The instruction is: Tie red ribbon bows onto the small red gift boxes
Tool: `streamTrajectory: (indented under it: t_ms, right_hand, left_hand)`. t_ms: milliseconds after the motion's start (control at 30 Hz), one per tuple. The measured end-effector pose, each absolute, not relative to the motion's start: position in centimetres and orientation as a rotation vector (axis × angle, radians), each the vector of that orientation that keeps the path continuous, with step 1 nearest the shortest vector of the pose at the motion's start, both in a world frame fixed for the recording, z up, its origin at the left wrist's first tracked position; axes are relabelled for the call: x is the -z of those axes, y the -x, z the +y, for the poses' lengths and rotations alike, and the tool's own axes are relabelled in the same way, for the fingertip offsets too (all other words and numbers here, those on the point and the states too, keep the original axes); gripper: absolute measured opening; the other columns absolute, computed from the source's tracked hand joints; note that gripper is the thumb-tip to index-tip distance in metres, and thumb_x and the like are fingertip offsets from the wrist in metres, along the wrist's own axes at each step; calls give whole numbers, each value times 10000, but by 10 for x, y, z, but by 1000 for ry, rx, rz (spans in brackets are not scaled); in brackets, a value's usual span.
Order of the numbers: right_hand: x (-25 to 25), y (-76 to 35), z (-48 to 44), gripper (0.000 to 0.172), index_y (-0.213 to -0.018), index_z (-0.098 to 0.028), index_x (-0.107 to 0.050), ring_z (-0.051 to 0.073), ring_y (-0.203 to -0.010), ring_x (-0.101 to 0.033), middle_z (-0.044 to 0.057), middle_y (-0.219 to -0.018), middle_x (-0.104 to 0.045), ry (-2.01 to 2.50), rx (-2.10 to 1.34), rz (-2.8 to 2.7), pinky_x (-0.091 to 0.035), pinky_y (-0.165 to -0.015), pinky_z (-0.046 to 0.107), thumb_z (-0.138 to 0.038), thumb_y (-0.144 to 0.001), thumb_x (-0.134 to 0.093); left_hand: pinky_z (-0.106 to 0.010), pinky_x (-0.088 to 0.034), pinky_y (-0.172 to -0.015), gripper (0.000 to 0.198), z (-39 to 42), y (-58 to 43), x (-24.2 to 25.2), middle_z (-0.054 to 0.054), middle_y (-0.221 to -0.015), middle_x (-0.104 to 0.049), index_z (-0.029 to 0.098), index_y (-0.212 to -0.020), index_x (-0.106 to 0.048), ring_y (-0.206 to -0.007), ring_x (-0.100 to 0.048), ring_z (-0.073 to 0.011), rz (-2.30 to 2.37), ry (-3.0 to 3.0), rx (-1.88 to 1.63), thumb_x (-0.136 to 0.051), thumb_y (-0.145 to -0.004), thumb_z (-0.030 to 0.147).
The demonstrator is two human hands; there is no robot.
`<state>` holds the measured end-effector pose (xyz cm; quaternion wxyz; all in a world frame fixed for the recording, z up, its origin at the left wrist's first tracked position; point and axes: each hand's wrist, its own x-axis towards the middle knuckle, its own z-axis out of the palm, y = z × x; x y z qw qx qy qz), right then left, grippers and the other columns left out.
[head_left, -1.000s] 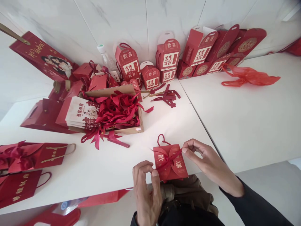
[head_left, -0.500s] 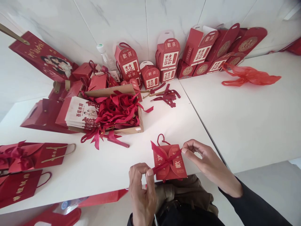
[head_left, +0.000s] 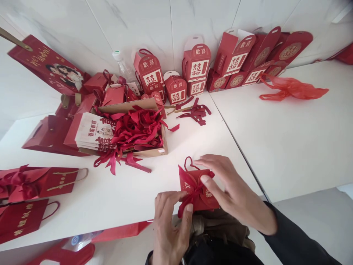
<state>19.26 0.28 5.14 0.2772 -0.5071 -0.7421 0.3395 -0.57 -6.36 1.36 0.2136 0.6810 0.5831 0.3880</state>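
Note:
A small red gift box (head_left: 209,201) with gold characters and a twisted cord handle (head_left: 188,162) lies near the table's front edge. A dark red ribbon (head_left: 196,189) crosses its top, with one loose end pointing up at the left. My left hand (head_left: 172,224) is at the box's near left corner, index finger and thumb apart on either side of the ribbon's lower end. Over the box's right side is my right hand (head_left: 233,191), its fingers spread and its thumb by the ribbon. Neither hand grips the ribbon.
A cardboard box (head_left: 164,145) full of red ribbons (head_left: 138,127) and a stack of printed cards (head_left: 92,131) stand behind to the left. Red gift boxes (head_left: 198,70) line the wall. A red plastic bag (head_left: 300,90) lies at right. Ribboned boxes (head_left: 60,180) sit at left.
Both hands have released the stretched ribbon ends and opened. My right hand has moved left over the box, and the ribbon now lies looser and more spread across it.

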Motion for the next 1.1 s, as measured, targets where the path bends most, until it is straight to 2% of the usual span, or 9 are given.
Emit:
streamTrajectory:
  t_ms: [100,200,300,467,567,700,767,1000,1100]
  right_hand:
    - [-51,-177,13,318,-1369,-291,-568,278,-1387,-447,93,-1405,-553,1234,-901,-2168,-454,-1126,476,-282,-1054,-532]
    - [-46,-173,18,113,-1105,-246,-642,268,-1297,-526,95,-1254,-621,1231,-912,-2138,-482,-1087,458,-212,-1023,-572]
    - [-48,-179,14,116,-968,-253,-603,237,-1212,-583,66,-1136,-650,1287,-932,-2045,-497,-1044,415,-183,-1031,-533]
    - [-55,-188,7,82,-1091,-280,-580,225,-1193,-599,47,-1196,-648,1347,-956,-2001,-504,-1021,396,-287,-1071,-500]
    - [-52,-182,9,237,-1276,-283,-548,256,-1292,-547,68,-1316,-621,1314,-956,-2043,-479,-1079,443,-320,-1043,-571]
    - [-49,-176,11,72,-1042,-268,-613,262,-1186,-608,65,-1164,-672,1313,-942,-2022,-505,-1028,462,-213,-1014,-574]
    - [-50,-177,10,114,-967,-266,-599,251,-1111,-636,58,-1105,-678,1340,-939,-1996,-525,-970,445,-190,-1021,-535]
    - [-47,-172,8,121,-1118,-273,-577,282,-1183,-594,71,-1185,-668,1382,-925,-1984,-495,-1011,474,-286,-1005,-618]
    - [-46,-169,8,65,-1017,-266,-593,265,-1154,-606,57,-1137,-680,1350,-915,-1982,-489,-1011,460,-204,-1005,-576]
  left_hand:
    - [-293,-538,-758,173,-62,4,-14,-19,-942,-677,254,-1078,-654,-904,-621,-183,1604,-1931,-1105,-621,-948,145]
    - [-289,-536,-781,174,-62,3,-13,-27,-976,-664,248,-1055,-662,-937,-611,-182,1606,-1946,-1124,-622,-940,124]
    - [-301,-539,-841,182,-62,2,-12,-41,-1047,-657,242,-1084,-659,-1009,-607,-189,1594,-1941,-1135,-627,-942,135]
    - [-307,-532,-902,208,-61,3,-11,-53,-1137,-635,242,-1124,-655,-1088,-589,-189,1592,-1927,-1124,-624,-948,135]
    - [-310,-524,-921,231,-59,2,-12,-58,-1194,-619,245,-1117,-655,-1135,-565,-190,1568,-1952,-1135,-615,-946,96]
    - [-353,-508,-1000,264,-57,0,-14,-63,-1259,-620,247,-1114,-649,-1214,-545,-206,1525,-1987,-1127,-604,-941,54]
    - [-361,-507,-1025,264,-57,0,-13,-67,-1269,-627,241,-1124,-638,-1236,-547,-207,1515,-1971,-1137,-601,-942,53]
    - [-352,-543,-963,265,-57,1,-9,-68,-1268,-619,256,-1079,-658,-1202,-574,-210,1518,-1983,-1121,-593,-941,40]
    - [-325,-547,-936,280,-56,1,-10,-62,-1240,-622,258,-1103,-660,-1164,-582,-195,1522,-1995,-1115,-589,-943,40]
